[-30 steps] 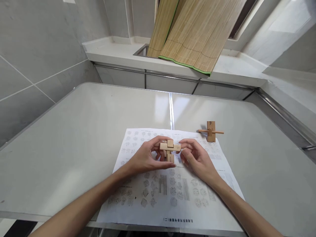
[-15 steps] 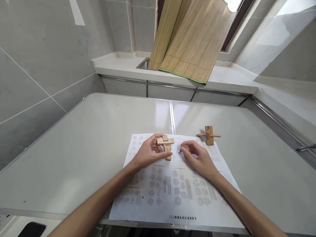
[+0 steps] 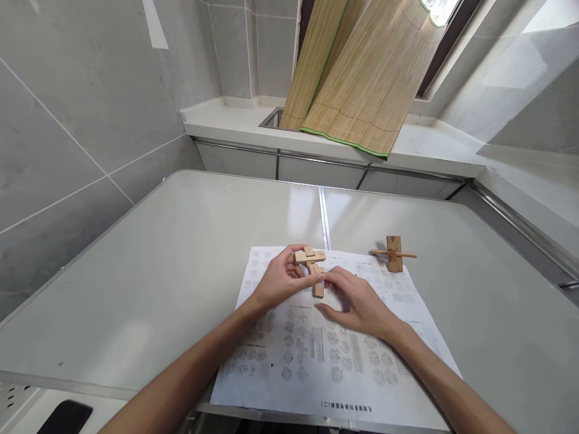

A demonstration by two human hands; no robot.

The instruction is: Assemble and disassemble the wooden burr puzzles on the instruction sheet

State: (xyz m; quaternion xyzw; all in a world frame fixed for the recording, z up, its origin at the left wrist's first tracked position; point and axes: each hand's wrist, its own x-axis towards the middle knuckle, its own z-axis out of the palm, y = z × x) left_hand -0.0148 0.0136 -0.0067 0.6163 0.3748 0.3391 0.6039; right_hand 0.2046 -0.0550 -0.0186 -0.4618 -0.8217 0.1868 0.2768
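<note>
Wooden puzzle (image 3: 312, 265) — left hand (image 3: 280, 280) grip

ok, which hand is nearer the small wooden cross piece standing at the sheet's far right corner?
Right. The right hand lies left of and nearer than the cross piece; the left hand is farther left, gripping the wooden puzzle.

The left hand (image 3: 278, 282) grips a wooden cross puzzle (image 3: 311, 265) over a printed sheet (image 3: 325, 355). The right hand (image 3: 359, 304) touches its lower bar. A second wooden puzzle (image 3: 393, 254) stands near the sheet's far right corner.
</note>
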